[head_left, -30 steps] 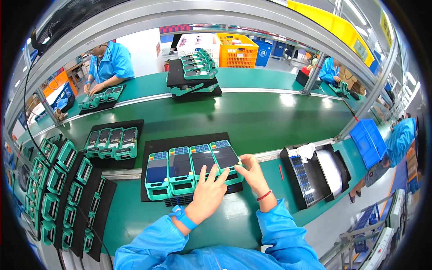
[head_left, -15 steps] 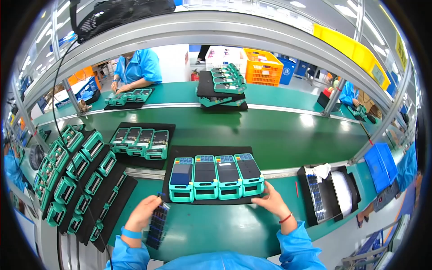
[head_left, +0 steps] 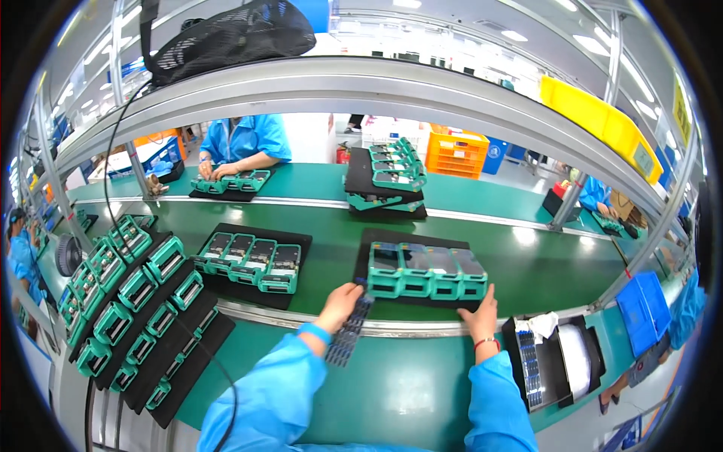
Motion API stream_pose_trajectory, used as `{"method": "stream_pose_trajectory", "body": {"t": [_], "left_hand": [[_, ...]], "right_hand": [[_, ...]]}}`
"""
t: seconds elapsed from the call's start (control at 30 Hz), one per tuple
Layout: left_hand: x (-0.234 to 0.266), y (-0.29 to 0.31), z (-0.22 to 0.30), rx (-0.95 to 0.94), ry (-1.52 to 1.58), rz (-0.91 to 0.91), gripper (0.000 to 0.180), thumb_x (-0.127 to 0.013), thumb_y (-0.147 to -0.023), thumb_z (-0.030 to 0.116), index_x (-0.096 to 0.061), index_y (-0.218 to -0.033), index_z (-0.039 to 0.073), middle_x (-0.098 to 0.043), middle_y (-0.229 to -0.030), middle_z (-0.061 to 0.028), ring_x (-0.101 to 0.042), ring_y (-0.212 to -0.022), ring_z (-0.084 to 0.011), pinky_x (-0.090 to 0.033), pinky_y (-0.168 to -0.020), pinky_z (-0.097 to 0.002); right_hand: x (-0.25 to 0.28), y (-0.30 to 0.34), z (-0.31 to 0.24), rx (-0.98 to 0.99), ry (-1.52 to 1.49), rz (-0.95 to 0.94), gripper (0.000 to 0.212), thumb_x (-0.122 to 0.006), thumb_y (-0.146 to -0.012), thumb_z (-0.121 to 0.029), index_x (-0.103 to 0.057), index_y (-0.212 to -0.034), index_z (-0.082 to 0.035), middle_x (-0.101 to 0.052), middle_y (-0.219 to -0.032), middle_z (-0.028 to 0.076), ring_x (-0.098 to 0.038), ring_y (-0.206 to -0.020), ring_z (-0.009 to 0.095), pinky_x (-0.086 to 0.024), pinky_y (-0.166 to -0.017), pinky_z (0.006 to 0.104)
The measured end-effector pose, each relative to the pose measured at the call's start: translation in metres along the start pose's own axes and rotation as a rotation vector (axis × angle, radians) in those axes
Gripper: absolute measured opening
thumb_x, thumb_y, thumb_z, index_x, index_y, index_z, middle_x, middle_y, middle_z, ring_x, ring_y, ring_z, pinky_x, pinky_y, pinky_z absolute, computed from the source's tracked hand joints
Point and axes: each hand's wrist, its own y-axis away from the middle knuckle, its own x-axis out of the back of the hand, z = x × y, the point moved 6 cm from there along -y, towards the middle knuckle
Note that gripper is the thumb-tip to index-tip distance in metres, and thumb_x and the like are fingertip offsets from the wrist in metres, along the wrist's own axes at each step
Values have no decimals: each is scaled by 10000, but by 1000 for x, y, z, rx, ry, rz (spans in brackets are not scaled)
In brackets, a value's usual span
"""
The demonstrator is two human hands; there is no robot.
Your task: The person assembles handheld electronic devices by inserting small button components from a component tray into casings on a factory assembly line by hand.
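Observation:
My left hand (head_left: pixel 340 307) is closed on a dark strip sheet (head_left: pixel 350 331) with rows of small blue-edged pieces, which hangs toward the table. Its fingers are beside the near left corner of a black board (head_left: pixel 364 252). Several green-framed handheld payment terminals (head_left: pixel 431 283) stand side by side on that board, their dark screens facing up. At the board's near right corner is my right hand (head_left: pixel 480 316), thumb and fingers stretched apart and touching the edge. The board lies on the green conveyor belt (head_left: pixel 512 264), beyond the metal rail.
Left of it lies another black board with several green housings (head_left: pixel 252 260). Tiered black boards of housings (head_left: pixel 139 316) stand at far left. At right are a black box (head_left: pixel 553 365) with strips and white sheets, and a blue bin (head_left: pixel 642 313). A co-worker (head_left: pixel 245 143) works opposite.
The board of terminals has moved away from me and to the right, across the rail onto the belt. Both my hands have gone with it, the strip sheet still in my left.

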Motion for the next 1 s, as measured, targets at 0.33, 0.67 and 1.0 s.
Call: {"method": "stream_pose_trajectory", "body": {"t": [0.33, 0.67, 1.0], "left_hand": [[111, 124, 110, -91, 144, 64, 284, -480, -968, 223, -613, -1060, -10, -636, -1005, -40, -550, -931, -109, -431, -836, -264], [228, 269, 119, -202, 78, 532, 248, -445, -969, 154, -613, -1052, -9, -636, -977, -35, -556, -857, -84, -422, -803, -238], [201, 264, 85, -219, -26, 395, 163, -490, -927, 78, -602, -970, -33, -629, -993, -67, -548, -889, -110, -433, -813, -251]], "right_hand": [[-95, 78, -182, -87, -651, -1033, 316, -590, -896, -251, -637, -1093, -7, -671, -939, 39, -630, -700, 101, -469, -545, 220], [-226, 133, -330, -613, -1127, -1201, 168, -688, -788, -41, -533, -734, -6, -455, -623, 39, -353, -468, 95, -242, -386, 245], [-200, 108, -277, -248, -775, -737, 250, -649, -819, -110, -504, -970, 28, -424, -563, 0, -372, -404, 97, -250, -342, 276]]}}
